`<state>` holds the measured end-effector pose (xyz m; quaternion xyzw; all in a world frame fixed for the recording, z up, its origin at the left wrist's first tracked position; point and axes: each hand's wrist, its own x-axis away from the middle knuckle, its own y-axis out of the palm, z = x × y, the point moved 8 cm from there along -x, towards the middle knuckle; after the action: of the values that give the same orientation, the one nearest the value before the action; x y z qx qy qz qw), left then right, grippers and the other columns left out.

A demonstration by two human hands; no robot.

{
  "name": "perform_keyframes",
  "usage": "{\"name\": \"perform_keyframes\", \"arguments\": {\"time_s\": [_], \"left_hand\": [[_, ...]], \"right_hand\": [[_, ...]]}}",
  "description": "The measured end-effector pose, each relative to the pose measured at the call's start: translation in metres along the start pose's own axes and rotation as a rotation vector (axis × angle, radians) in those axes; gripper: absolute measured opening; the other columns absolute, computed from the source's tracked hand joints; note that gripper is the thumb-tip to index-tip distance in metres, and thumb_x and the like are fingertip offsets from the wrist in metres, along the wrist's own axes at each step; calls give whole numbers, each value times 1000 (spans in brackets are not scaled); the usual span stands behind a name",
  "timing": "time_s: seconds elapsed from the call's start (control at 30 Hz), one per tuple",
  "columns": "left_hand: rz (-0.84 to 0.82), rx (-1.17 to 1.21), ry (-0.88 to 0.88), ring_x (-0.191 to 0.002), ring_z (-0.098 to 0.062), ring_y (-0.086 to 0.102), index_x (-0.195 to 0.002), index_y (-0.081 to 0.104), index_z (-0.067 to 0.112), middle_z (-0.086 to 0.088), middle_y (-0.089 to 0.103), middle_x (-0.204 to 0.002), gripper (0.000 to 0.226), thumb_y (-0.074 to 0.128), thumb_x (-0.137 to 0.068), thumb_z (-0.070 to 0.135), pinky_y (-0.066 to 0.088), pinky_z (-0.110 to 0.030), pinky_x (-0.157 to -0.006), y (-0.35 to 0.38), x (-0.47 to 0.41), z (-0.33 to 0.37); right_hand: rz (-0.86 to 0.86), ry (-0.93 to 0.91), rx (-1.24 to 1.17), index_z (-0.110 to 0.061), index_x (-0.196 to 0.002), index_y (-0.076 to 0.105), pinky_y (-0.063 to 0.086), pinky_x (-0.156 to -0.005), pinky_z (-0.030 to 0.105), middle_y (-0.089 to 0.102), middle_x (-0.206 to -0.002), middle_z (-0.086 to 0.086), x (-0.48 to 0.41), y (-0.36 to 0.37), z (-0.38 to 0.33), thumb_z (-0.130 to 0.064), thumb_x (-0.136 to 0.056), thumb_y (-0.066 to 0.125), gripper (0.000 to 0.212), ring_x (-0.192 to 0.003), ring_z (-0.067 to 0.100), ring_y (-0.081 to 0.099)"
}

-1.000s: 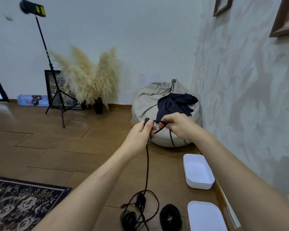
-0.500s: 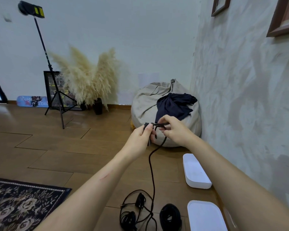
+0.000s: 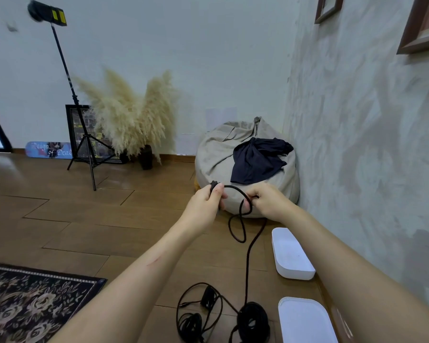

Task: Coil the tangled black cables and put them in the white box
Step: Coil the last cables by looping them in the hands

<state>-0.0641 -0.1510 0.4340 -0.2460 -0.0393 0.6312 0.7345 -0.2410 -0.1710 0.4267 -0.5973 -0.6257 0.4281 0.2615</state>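
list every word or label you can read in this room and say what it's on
"Reign of Dead": on the blue board leaning against the far wall; its end may be hidden behind the frame beside it.
Framed poster behind the tripod: print too blurred to read.
Yellow patches on the lamp head: no readable marks.
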Motion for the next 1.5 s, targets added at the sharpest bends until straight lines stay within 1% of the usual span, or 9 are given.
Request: {"name": "perform_keyframes", "arguments": {"time_s": [0.2,0.3,0.53,0.77,1.0,1.13,1.27,1.37,1.5], "left_hand": [[61,1,0,-86,-18,63,-93,66,25,1,70,-88,39,37,-109,46,51,-41,-85,-7,-4,-6],[43,-10,18,-89,-18,65,-96,65,24,2,69,-87,38,36,-109,45,50,-40,-86,-3,-4,-6],[33,-21,45,-95,-17,64,-98,64,28,4,66,-92,40,32,-109,50,52,-44,-90,-1,-2,-7],[-256,133,115,-84,-12,58,-99,65,23,8,62,-84,42,36,-104,52,46,-37,-84,19,11,13],[-255,314,136,-87,-13,62,-104,66,11,3,63,-84,40,38,-112,37,49,-35,-87,13,13,28],[-244,578,11,-89,-18,64,-95,75,20,3,69,-83,34,56,-93,47,50,-39,-91,15,7,26],[-105,540,34,-96,-20,61,-104,67,19,7,68,-85,33,51,-94,46,46,-43,-92,3,2,19],[39,405,68,-107,-14,60,-105,64,14,6,66,-98,29,45,-108,36,43,-34,-104,-20,-8,12],[79,110,58,-107,-19,57,-112,55,2,-4,61,-109,36,37,-111,33,42,-24,-87,-27,-15,-6]], "right_hand": [[-13,-59,51,-25,-97,67,39,-101,38,47,-119,-3,5,-2,-18,-25,-92,64,6,-116,20,40],[113,-105,117,-22,-106,72,40,-94,34,52,-114,-1,7,-9,-34,-40,-97,62,22,-109,19,42],[200,-184,-177,-23,-95,69,54,-76,45,68,-77,-5,16,-18,-51,-28,-103,56,16,-76,16,64],[269,-226,-325,-23,-104,79,53,-92,35,76,-97,-13,17,-38,-43,-22,-101,63,16,-98,5,69],[194,-208,-395,-41,-104,70,50,-77,34,70,-83,-8,21,-16,-41,-24,-106,50,27,-78,10,62],[24,-47,-167,-16,-140,56,49,-97,32,65,-130,11,17,26,-40,-15,-108,46,34,-117,23,62],[-172,14,7,-20,-119,56,52,-93,48,68,-112,11,21,72,-51,-27,-107,43,19,-101,31,65],[-191,-107,-14,-31,-101,51,54,-81,41,68,-96,-3,24,79,-71,-26,-104,43,10,-86,19,64],[-202,-149,22,-30,-94,55,43,-67,28,63,-83,-12,22,68,-83,-22,-102,48,13,-75,7,59]]}}
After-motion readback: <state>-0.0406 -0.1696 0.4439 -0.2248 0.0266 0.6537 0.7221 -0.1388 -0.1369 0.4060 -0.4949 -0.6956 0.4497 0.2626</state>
